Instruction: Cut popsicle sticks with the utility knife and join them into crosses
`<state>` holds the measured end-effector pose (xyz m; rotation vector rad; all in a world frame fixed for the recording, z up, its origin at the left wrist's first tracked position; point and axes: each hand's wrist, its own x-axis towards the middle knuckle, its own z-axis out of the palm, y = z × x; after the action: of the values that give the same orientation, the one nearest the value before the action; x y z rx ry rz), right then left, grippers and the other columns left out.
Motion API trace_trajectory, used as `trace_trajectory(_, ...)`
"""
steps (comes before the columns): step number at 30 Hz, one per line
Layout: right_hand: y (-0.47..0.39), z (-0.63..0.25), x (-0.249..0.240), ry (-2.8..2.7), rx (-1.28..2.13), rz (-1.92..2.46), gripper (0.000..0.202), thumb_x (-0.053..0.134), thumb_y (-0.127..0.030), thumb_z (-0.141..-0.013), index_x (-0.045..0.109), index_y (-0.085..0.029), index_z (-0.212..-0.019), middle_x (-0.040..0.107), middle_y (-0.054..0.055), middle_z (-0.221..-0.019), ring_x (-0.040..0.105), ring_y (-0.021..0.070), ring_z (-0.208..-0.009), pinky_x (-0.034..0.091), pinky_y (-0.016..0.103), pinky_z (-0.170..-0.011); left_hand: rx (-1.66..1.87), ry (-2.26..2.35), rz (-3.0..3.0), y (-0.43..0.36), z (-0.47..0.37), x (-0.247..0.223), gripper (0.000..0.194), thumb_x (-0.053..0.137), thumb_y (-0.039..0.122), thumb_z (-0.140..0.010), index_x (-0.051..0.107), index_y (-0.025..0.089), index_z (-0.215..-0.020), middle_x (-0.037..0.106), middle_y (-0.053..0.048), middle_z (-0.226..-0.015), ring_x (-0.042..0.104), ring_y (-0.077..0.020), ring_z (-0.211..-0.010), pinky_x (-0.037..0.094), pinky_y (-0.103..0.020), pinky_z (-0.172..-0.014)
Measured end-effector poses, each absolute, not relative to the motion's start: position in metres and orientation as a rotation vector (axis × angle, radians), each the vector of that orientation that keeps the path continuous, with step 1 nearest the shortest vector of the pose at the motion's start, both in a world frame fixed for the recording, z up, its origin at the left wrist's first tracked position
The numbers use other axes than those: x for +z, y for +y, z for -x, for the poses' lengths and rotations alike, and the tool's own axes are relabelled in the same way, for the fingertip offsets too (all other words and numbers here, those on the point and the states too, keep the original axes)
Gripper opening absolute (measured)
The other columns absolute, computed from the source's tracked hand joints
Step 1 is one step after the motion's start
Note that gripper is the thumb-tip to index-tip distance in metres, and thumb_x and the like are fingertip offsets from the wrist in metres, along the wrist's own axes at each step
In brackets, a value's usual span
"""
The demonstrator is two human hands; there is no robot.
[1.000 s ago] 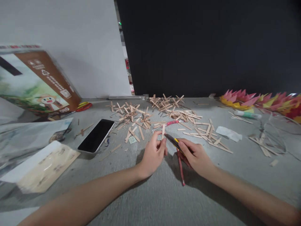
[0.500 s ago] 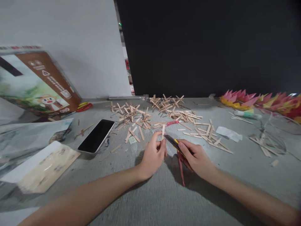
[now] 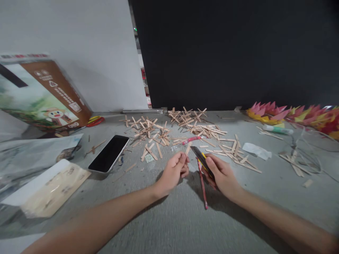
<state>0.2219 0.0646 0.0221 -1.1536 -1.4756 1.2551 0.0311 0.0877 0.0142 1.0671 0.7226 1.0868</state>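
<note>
Pinched between the fingers of my left hand is a short wooden stick, its upper end pointing up. My right hand is wrapped round a yellow and black utility knife, whose dark blade end lies just right of the stick, a small gap apart. A thin red strip hangs or lies below the knife, beside my right fingers; whether they hold it I cannot tell. Beyond my hands are piles of wooden sticks, several of them crossed.
A black phone, a tissue pack and a printed bag are on the left, with scissors behind. At right are a glue stick, white paper, wire and pink and yellow paper petals.
The knife blade has moved right, away from the stick. The stick now leans right and shows less above my left fingers, which have closed more. More of the red strip shows.
</note>
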Motion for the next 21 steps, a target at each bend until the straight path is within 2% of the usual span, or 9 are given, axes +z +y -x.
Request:
trace_trajectory(3,0.065,-0.222,0.021,-1.47,1.301,1.114,0.032,0.053,-0.055,-0.103,0.054,-0.025,-0.116,0.047,-0.009,-0.062,0.037,0.0082,-0.038,0.033,0.02,-0.034,1.091,0.645,-0.956,0.093,-0.031,0.012,0.047,0.065,0.062,-0.093,0.047,0.019,-0.082,0.036,0.008,-0.065,0.032,-0.0065,-0.052,0.031,-0.02,-0.051)
trace_trajectory(5,0.064,-0.222,0.02,-1.495,1.295,1.097,0.039,0.057,-0.051,-0.103,0.046,-0.028,-0.133,0.051,-0.008,-0.066,0.042,0.0089,-0.041,0.038,0.02,-0.037,1.071,0.614,-0.943,0.094,-0.03,0.012,0.046,0.066,0.06,-0.093,0.046,0.02,-0.082,0.035,0.009,-0.064,0.034,-0.007,-0.054,0.031,-0.02,-0.053)
trace_trajectory(8,0.061,-0.223,0.019,-1.52,1.305,1.032,0.048,0.055,-0.046,-0.104,0.035,-0.03,-0.145,0.058,-0.006,-0.076,0.052,0.01,-0.045,0.045,0.021,-0.042,1.039,0.608,-0.983,0.093,-0.03,0.012,0.044,0.063,0.059,-0.096,0.049,0.018,-0.085,0.035,0.008,-0.066,0.035,-0.0071,-0.054,0.03,-0.021,-0.054)
trace_trajectory(12,0.057,-0.225,0.018,-1.594,1.277,1.022,0.05,0.051,-0.043,-0.106,0.034,-0.033,-0.152,0.064,-0.003,-0.083,0.058,0.0106,-0.046,0.05,0.022,-0.043,1.056,0.667,-1.071,0.089,-0.03,0.015,0.043,0.054,0.059,-0.1,0.051,0.018,-0.09,0.034,0.009,-0.063,0.035,-0.0085,-0.055,0.03,-0.023,-0.055)
trace_trajectory(15,0.055,-0.227,0.017,-1.7,1.219,1.073,0.049,0.049,-0.042,-0.107,0.04,-0.031,-0.153,0.066,-0.002,-0.081,0.058,0.0104,-0.044,0.05,0.022,-0.042,1.049,0.731,-1.167,0.087,-0.029,0.017,0.043,0.048,0.06,-0.103,0.05,0.019,-0.091,0.037,0.008,-0.062,0.037,-0.0101,-0.057,0.031,-0.024,-0.056)
trace_trajectory(21,0.055,-0.227,0.017,-1.754,1.173,1.116,0.052,0.049,-0.041,-0.107,0.04,-0.028,-0.157,0.066,-0.004,-0.074,0.058,0.0102,-0.042,0.05,0.02,-0.041,1.024,0.852,-1.296,0.086,-0.029,0.018,0.045,0.039,0.061,-0.105,0.051,0.019,-0.097,0.044,0.007,-0.062,0.039,-0.0107,-0.056,0.032,-0.026,-0.058)
